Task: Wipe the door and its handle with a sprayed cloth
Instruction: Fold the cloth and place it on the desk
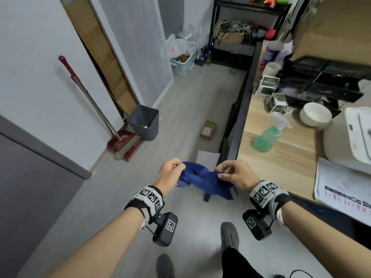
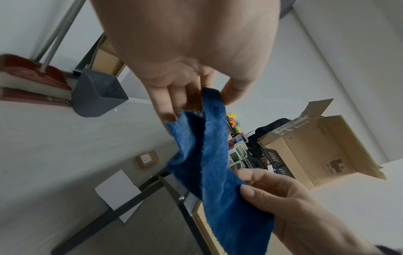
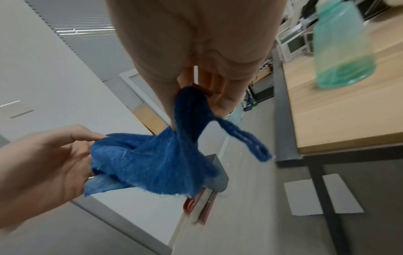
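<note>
Wooden table point(image 1: 281, 157) is the big thing on the right, with a green spray bottle point(image 1: 267, 138) standing on it near its front edge. Just off that table's corner, over the floor, a blue cloth point(image 1: 202, 180) hangs stretched between both hands: left hand point(image 1: 170, 173) pinching one end, right hand point(image 1: 236, 175) pinching the other.

I see a deep blue fuzzy cloth point(image 1: 204, 182), a translucent green spray bottle point(image 1: 267, 139), and a red-headed mop point(image 1: 120, 140) beside a dark grey bin point(image 1: 145, 123).
</note>
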Demonstrator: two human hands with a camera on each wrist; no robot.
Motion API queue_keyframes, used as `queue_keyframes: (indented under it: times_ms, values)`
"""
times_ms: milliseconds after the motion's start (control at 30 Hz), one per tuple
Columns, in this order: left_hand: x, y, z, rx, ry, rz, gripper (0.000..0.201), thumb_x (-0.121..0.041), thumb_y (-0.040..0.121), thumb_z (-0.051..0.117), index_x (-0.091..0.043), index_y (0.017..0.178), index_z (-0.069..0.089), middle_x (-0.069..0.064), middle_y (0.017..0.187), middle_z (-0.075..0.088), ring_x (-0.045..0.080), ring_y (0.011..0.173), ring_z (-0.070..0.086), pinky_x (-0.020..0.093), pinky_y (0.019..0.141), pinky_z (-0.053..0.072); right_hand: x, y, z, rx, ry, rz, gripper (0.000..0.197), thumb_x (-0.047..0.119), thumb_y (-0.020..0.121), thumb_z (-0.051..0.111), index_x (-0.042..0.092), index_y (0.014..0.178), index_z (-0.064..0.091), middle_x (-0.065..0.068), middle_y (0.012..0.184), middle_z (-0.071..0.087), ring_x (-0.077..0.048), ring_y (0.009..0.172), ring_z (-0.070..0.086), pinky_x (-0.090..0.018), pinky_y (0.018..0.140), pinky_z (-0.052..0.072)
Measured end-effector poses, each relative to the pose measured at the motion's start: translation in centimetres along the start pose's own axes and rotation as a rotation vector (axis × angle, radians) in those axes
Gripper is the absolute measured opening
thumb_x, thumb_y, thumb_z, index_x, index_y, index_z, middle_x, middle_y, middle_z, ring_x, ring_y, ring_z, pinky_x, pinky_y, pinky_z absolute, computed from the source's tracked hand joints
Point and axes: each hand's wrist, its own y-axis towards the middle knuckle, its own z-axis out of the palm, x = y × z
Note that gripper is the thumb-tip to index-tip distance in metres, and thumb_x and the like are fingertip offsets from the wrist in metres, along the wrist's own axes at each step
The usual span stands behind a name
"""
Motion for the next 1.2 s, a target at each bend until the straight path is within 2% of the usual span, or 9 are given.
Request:
queue_keyframes:
  times_ms: [100, 267, 433, 500, 600, 767, 900, 1033, 1200]
  values:
    - [-1.4, 3.4, 5.0, -0.026, -0.037, -0.052, 0.022, -0.022, 0.075, 0.055, -0.023, 0.054, 0.049, -0.001, 0.06, 0.042, 0.017, 0.068, 0.041, 0.033, 0.065, 0.038, -4.6, 1.1, -4.8, -0.01, 0.039, 0.049, 0.018, 0.003, 0.086, 0.072, 0.018, 0.077, 0.07, 0.014, 0.051, 0.063, -0.001, 0.043, 0.054, -0.02, 0.046, 0.045]
    - [-4.3, 7.9, 14.0, -0.039, -0.142, -0.145, 0.023, -0.008, 0.089, 0.055, -0.014, 0.066, 0.057, 0.011, 0.073, 0.055, 0.024, 0.076, 0.055, 0.057, 0.081, 0.055, -11.8, 3.4, -12.5, -0.029, 0.056, 0.104, 0.015, 0.002, 0.083, 0.073, 0.016, 0.078, 0.071, -0.01, 0.068, 0.07, -0.011, 0.049, 0.056, -0.035, 0.047, 0.048]
    - [-7.4, 10.2, 22.1, 0.037, -0.229, -0.174, 0.026, -0.002, 0.094, 0.051, -0.009, 0.069, 0.051, 0.016, 0.082, 0.057, 0.029, 0.083, 0.059, 0.04, 0.067, 0.062, -16.4, 3.8, -18.8, -0.066, 0.045, 0.149, 0.017, -0.003, 0.084, 0.07, 0.014, 0.083, 0.072, 0.004, 0.068, 0.066, -0.012, 0.057, 0.055, -0.014, 0.048, 0.044]
    - [-7.9, 10.8, 24.0, 0.058, -0.187, -0.107, 0.019, -0.007, 0.091, 0.055, -0.003, 0.073, 0.052, 0.016, 0.078, 0.058, 0.026, 0.08, 0.059, 0.051, 0.075, 0.058, -18.2, 3.7, -20.3, -0.1, 0.012, 0.146, 0.019, -0.004, 0.081, 0.07, 0.015, 0.083, 0.074, 0.003, 0.073, 0.069, -0.016, 0.063, 0.058, -0.017, 0.058, 0.048]
    - [-6.7, 11.6, 25.9, 0.113, 0.038, 0.002, 0.015, -0.009, 0.089, 0.058, 0.002, 0.08, 0.056, 0.014, 0.069, 0.058, 0.017, 0.067, 0.052, 0.03, 0.063, 0.048, -21.3, 3.6, -20.8, -0.109, -0.07, 0.158, 0.031, -0.005, 0.077, 0.07, 0.026, 0.078, 0.073, 0.004, 0.086, 0.068, -0.02, 0.078, 0.063, -0.03, 0.075, 0.051]
    - [-2.4, 12.7, 27.0, 0.309, 0.632, -0.081, 0.036, -0.048, 0.083, 0.05, -0.015, 0.068, 0.053, 0.001, 0.061, 0.055, 0.024, 0.063, 0.054, 0.032, 0.06, 0.046, -25.0, 3.2, -18.7, -0.036, -0.182, 0.207, 0.017, 0.017, 0.079, 0.075, 0.033, 0.083, 0.07, 0.004, 0.097, 0.065, -0.019, 0.091, 0.063, -0.034, 0.088, 0.05]
    - [-1.1, 14.4, 27.8, 0.199, 0.568, -0.175, 0.012, -0.033, 0.08, 0.062, -0.026, 0.089, 0.065, -0.008, 0.089, 0.07, 0.023, 0.091, 0.069, 0.042, 0.077, 0.06, -26.8, 2.9, -18.0, -0.214, -0.249, 0.348, 0.025, 0.028, 0.083, 0.073, 0.023, 0.106, 0.068, -0.001, 0.111, 0.058, -0.024, 0.098, 0.06, -0.036, 0.088, 0.05]
    - [-0.6, 15.4, 29.5, 0.138, 0.865, -0.123, 0.052, -0.038, 0.079, 0.073, -0.022, 0.122, 0.049, -0.001, 0.123, 0.057, 0.029, 0.108, 0.063, 0.036, 0.075, 0.048, -27.8, 3.0, -16.9, -0.244, -0.329, 0.48, 0.055, 0.04, 0.074, 0.081, 0.02, 0.118, 0.056, -0.004, 0.119, 0.049, -0.027, 0.113, 0.05, -0.042, 0.092, 0.05]
    - [-0.2, 15.9, 30.7, 0.107, 0.863, -0.064, 0.024, -0.031, 0.079, 0.076, -0.013, 0.091, 0.064, 0.001, 0.106, 0.059, 0.028, 0.091, 0.065, 0.04, 0.07, 0.054, -28.4, 3.0, -16.8, -0.247, -0.379, 0.496, 0.036, 0.046, 0.075, 0.079, 0.022, 0.097, 0.066, -0.004, 0.113, 0.045, -0.028, 0.114, 0.039, -0.037, 0.097, 0.042]
